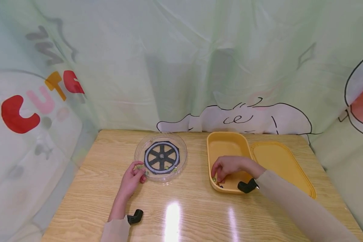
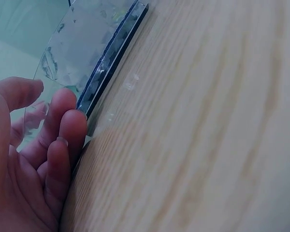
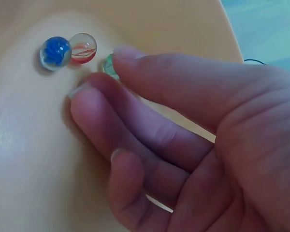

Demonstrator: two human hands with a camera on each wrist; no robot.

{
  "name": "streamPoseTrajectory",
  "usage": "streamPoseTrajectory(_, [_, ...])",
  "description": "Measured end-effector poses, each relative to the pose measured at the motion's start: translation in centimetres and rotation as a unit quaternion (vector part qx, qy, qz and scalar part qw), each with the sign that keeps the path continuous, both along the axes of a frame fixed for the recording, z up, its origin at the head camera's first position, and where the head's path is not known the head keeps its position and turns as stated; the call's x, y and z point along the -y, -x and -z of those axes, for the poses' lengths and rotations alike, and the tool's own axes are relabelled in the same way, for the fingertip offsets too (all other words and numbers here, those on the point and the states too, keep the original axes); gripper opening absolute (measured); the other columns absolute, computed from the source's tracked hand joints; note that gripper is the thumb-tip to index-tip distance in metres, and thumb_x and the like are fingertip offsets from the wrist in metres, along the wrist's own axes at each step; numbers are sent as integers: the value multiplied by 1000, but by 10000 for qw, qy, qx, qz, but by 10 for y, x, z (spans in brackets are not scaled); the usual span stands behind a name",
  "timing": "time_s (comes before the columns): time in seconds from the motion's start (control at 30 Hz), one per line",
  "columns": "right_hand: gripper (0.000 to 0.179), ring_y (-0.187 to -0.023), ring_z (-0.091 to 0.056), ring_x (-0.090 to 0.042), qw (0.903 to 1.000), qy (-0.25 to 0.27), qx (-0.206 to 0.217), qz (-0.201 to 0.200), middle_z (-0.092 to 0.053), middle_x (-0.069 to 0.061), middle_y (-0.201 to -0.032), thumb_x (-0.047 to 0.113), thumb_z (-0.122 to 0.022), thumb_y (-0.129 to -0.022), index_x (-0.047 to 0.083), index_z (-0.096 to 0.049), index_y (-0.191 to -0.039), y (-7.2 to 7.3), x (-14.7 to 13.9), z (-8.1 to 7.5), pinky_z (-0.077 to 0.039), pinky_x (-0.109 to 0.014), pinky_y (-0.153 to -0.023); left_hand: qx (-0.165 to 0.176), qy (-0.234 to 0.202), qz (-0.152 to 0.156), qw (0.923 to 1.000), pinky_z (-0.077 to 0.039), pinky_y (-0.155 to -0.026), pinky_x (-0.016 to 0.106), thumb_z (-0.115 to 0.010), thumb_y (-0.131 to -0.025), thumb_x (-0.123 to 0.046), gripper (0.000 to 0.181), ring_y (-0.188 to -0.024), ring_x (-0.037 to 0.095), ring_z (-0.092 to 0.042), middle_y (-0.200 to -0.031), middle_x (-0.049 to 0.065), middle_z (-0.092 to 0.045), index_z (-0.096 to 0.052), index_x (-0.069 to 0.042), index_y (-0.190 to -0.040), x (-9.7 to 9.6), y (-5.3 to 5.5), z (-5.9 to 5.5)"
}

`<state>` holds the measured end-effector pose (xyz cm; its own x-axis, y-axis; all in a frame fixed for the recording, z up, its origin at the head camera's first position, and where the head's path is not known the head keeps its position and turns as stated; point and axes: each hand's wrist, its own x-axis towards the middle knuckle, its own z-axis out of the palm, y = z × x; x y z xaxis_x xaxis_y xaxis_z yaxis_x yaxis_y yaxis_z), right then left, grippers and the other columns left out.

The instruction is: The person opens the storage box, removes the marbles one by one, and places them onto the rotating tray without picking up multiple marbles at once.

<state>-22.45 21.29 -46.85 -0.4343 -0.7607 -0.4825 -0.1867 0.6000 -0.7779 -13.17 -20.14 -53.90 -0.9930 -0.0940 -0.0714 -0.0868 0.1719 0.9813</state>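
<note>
A clear round dish (image 1: 183,148) with a black wheel pattern (image 1: 161,155) holds several marbles, among them a greenish marble (image 1: 167,167). My left hand (image 1: 132,179) grips the dish's near left rim, fingers bent at its edge; in the left wrist view the hand (image 2: 43,130) meets the clear wall, with one finger showing through it. Inside a yellow box (image 1: 230,135), my right hand (image 1: 230,166) reaches into the near left corner. In the right wrist view its thumb and forefinger pinch a green marble (image 3: 109,65), partly hidden. Beside them lie a blue marble (image 3: 55,53) and a red-streaked marble (image 3: 83,48).
A yellow lid (image 1: 278,164) lies flat to the right of the box. Both stand with the dish on a wooden table (image 1: 109,148). A printed curtain (image 1: 184,67) hangs along the table's back edge and both sides.
</note>
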Motion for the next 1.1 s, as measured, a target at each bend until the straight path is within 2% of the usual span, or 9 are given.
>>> streamPoseTrajectory(0.1, [15, -69, -68, -19, 9998, 65, 184, 96, -72, -12, -78, -3, -70, -86, 0, -71, -101, -1, 0, 4, -53, -29, -68, -6, -1, 20, 10000, -52, -60, 28, -61, -100, -13, 30, -61, 20, -60, -69, 13, -62, -55, -5, -128, 0, 0, 1])
streamPoseTrajectory(0.27, [14, -73, -67, -15, 9989, 276, 309, 221, -72, -11, -82, -3, -71, -86, -1, -71, -100, 1, 0, 8, -53, -26, -69, -64, 69, -26, 10000, -53, -59, 28, -60, -100, -12, 28, -60, 19, -60, -67, 10, -62, -56, -6, -127, 0, -1, 2])
streamPoseTrajectory(0.63, [18, -79, -70, -19, 9948, 607, 708, 422, -73, -16, -87, -2, -71, -86, -5, -69, -103, 3, -1, 14, -54, -27, -72, -27, 78, -41, 10000, -52, -60, 28, -60, -100, -11, 26, -61, 20, -60, -68, 13, -62, -57, -7, -126, 1, -1, 2])
streamPoseTrajectory(0.87, [16, -69, -70, -19, 9930, 33, 1031, 573, -73, -16, -81, 0, -69, -88, 1, -67, -104, 2, -1, 14, -49, -24, -56, -73, 115, -50, 9999, -52, -60, 28, -60, -100, -12, 26, -61, 20, -60, -68, 11, -62, -56, -8, -125, -1, 0, 1])
streamPoseTrajectory(1.1, [17, -70, -71, -20, 9902, -512, 1191, 528, -73, -14, -83, 0, -72, -85, 5, -71, -100, -2, -1, 12, -52, -24, -53, -7, 84, -47, 10000, -52, -61, 28, -60, -100, -12, 25, -62, 21, -60, -69, 12, -62, -57, -10, -125, 0, 1, 1])
